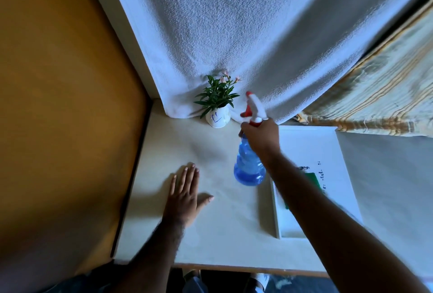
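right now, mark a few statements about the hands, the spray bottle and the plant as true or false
1. The right hand grips the spray bottle near its neck. True.
2. The left hand holds the potted plant. False: it lies flat on the table, apart from the plant.
3. The bottle's body is blue, with a red and white trigger head. True.
4. The plant stands in a black pot. False: the pot is white with blue marks.
5. The plant lies tipped over. False: it stands upright at the white cloth.
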Demonstrator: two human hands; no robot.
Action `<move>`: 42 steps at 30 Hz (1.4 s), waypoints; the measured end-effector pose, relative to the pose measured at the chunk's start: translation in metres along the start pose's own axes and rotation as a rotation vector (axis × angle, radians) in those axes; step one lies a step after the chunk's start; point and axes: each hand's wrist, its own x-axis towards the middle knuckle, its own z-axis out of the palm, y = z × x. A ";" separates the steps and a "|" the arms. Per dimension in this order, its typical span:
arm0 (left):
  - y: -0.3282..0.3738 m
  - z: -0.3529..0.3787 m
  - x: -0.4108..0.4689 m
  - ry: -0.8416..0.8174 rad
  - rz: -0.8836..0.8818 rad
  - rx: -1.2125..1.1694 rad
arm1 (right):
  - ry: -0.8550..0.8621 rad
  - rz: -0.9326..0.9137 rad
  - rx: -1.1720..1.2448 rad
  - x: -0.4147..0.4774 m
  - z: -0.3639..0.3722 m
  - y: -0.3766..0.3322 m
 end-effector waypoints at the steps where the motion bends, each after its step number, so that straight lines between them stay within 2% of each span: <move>1: 0.001 -0.001 0.000 -0.001 0.004 0.001 | 0.057 -0.041 0.081 0.000 -0.012 -0.005; 4: 0.002 -0.002 0.000 -0.007 0.007 0.001 | 0.218 -0.177 0.200 0.004 -0.049 -0.012; 7: 0.003 -0.003 0.000 0.000 0.009 0.003 | 0.280 -0.295 0.205 0.012 -0.077 -0.007; 11: 0.004 -0.005 0.001 0.001 0.008 0.003 | 0.336 -0.304 0.213 0.030 -0.097 0.019; 16: 0.003 -0.002 0.001 0.008 0.017 0.017 | 0.293 -0.364 0.113 0.048 -0.106 0.053; 23: 0.004 -0.003 0.001 -0.014 -0.006 -0.018 | 0.241 -0.324 0.110 0.052 -0.106 0.075; 27: 0.003 -0.004 0.002 -0.032 -0.002 -0.023 | 0.147 -0.255 0.123 0.057 -0.111 0.077; 29: 0.003 -0.003 0.002 -0.040 -0.002 -0.024 | 0.101 -0.185 0.064 0.053 -0.115 0.087; 31: 0.003 -0.002 0.001 -0.052 -0.001 -0.037 | 0.113 -0.228 0.011 0.039 -0.122 0.105; 33: 0.002 -0.001 0.001 -0.074 0.002 -0.052 | 0.196 -0.367 -0.183 0.015 -0.133 0.130; 35: 0.002 -0.002 0.001 -0.093 -0.006 -0.061 | 0.191 -0.613 -0.521 -0.011 -0.143 0.161; 37: 0.001 -0.001 0.002 -0.091 -0.014 -0.067 | 0.012 -0.830 -0.748 -0.036 -0.150 0.190; 38: 0.001 -0.001 0.001 -0.090 -0.016 -0.068 | -0.087 -0.876 -0.818 -0.047 -0.152 0.203; 40: 0.002 -0.001 0.001 -0.089 -0.017 -0.069 | -0.236 -0.857 -0.911 -0.059 -0.157 0.221; 42: 0.002 -0.001 0.001 -0.082 -0.015 -0.058 | -0.307 -0.803 -0.954 -0.061 -0.162 0.225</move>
